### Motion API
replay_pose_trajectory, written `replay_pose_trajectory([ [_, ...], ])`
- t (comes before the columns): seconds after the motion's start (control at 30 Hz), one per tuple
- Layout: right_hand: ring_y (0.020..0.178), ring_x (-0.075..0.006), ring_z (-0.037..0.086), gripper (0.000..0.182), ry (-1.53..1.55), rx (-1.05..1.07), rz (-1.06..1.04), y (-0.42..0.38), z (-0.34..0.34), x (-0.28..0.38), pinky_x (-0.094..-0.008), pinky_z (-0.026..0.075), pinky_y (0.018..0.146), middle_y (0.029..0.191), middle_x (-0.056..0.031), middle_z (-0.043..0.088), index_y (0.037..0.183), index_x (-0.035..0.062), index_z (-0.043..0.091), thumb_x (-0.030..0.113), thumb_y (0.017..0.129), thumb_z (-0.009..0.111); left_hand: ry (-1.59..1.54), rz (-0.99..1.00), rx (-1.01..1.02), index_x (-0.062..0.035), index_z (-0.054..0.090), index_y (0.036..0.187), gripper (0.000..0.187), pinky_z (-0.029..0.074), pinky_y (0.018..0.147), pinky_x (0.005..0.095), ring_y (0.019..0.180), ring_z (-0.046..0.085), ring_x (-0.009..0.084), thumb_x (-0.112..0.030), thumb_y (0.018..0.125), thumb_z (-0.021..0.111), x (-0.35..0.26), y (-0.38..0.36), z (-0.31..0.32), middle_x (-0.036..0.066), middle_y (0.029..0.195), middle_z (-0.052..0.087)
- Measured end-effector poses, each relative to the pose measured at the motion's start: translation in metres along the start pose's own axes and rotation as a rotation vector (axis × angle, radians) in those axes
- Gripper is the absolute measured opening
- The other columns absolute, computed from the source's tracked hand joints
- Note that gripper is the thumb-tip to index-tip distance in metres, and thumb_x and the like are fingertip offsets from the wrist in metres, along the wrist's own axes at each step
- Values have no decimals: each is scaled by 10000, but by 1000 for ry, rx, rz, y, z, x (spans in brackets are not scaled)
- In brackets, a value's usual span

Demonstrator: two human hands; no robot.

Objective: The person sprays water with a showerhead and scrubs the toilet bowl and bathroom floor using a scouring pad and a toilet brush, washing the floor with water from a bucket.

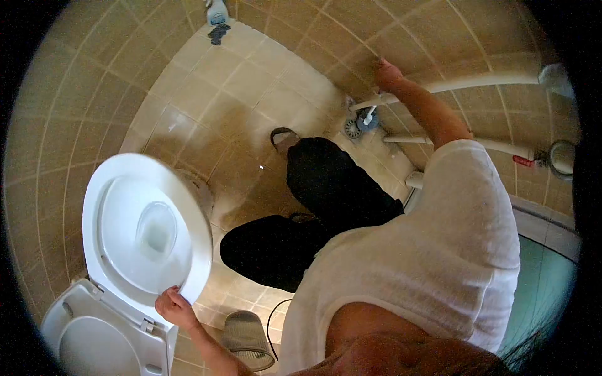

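My left hand (175, 307) is closed at the near edge of the white toilet bowl (199, 229), its fingers and thumb bent over the rim. Behind the bowl, the raised toilet seat and lid (63, 326) lean back on their hinges. My right arm reaches out to the far right. The right hand (389, 76) is closed beside the tiled wall, just above a white pipe (464, 84). Whatever its fingers hold, if anything, is hidden. Below that hand, a grey-blue drain fitting (367, 119) sits on the floor beside a round floor drain (352, 129).
A grey wastebasket (244, 335) stands near the toilet, with a thin black cable (269, 323) beside it. A spray bottle (217, 11) and a dark patch (219, 34) are in the far corner. A second pipe (464, 143) has a red valve handle (522, 161).
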State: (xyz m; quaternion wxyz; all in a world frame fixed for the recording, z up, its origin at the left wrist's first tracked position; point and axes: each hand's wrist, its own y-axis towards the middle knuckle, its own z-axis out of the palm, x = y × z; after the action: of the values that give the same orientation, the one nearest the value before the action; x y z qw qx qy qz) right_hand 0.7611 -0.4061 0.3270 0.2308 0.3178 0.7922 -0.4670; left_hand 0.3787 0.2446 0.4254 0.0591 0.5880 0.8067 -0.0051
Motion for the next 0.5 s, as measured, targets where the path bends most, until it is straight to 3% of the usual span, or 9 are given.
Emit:
replay_pose_trajectory([
  [0.07, 1076, -244, 425, 280, 32, 223, -24, -8, -18, 9, -485, 171, 980, 1043, -81, 548, 958, 102, 601, 269, 771, 477, 8, -10, 12, -43, 585, 635, 308, 375, 728, 364, 675, 518, 269, -169, 820, 373, -2, 1, -1, 94, 652, 582],
  [0.2, 1092, -262, 428, 324, 42, 319, -82, -37, -35, 10, -494, 112, 1000, 1114, -77, 521, 1056, 109, 566, 253, 790, 449, 4, -36, 40, -48, 595, 647, 318, 375, 716, 369, 691, 516, 270, -188, 822, 369, 2, -2, 1, 97, 669, 588],
  [0.27, 1036, -256, 463, 321, 60, 138, -78, -45, -37, 11, -513, 95, 1001, 1087, -71, 527, 1070, 110, 545, 231, 792, 440, -1, -45, 34, -49, 597, 651, 318, 375, 714, 371, 697, 515, 270, -191, 822, 370, 4, -2, 3, 98, 674, 589],
  [0.33, 990, -259, 480, 289, 155, 191, -93, -32, -18, 38, -527, 129, 990, 1028, -82, 541, 1035, 102, 544, 218, 798, 426, 2, -13, -2, -52, 598, 651, 326, 377, 714, 367, 705, 515, 270, -195, 829, 365, 4, -4, 2, 95, 682, 592],
  [0.4, 960, -272, 489, 258, 666, -36, -125, -43, 1, 74, -509, 174, 987, 980, -93, 548, 978, 59, 541, 200, 807, 410, 12, -25, -4, -50, 597, 650, 323, 376, 711, 367, 704, 514, 270, -192, 826, 366, 4, -4, 2, 93, 683, 592],
  [0.47, 1033, -276, 451, 302, 721, 398, -179, -64, -17, 89, -452, 231, 979, 1079, -108, 514, 1057, 36, 500, 192, 812, 419, 20, -22, 4, -48, 596, 648, 320, 376, 709, 366, 703, 514, 270, -189, 824, 368, 2, -2, 2, 91, 684, 592],
  [0.5, 1033, -276, 451, 302, 725, 402, -177, -74, 2, 95, -452, 231, 979, 1079, -108, 514, 1057, 36, 500, 192, 812, 419, -3, -61, 8, -46, 592, 644, 324, 374, 705, 370, 700, 513, 274, -190, 825, 365, 2, -3, 3, 91, 685, 592],
])
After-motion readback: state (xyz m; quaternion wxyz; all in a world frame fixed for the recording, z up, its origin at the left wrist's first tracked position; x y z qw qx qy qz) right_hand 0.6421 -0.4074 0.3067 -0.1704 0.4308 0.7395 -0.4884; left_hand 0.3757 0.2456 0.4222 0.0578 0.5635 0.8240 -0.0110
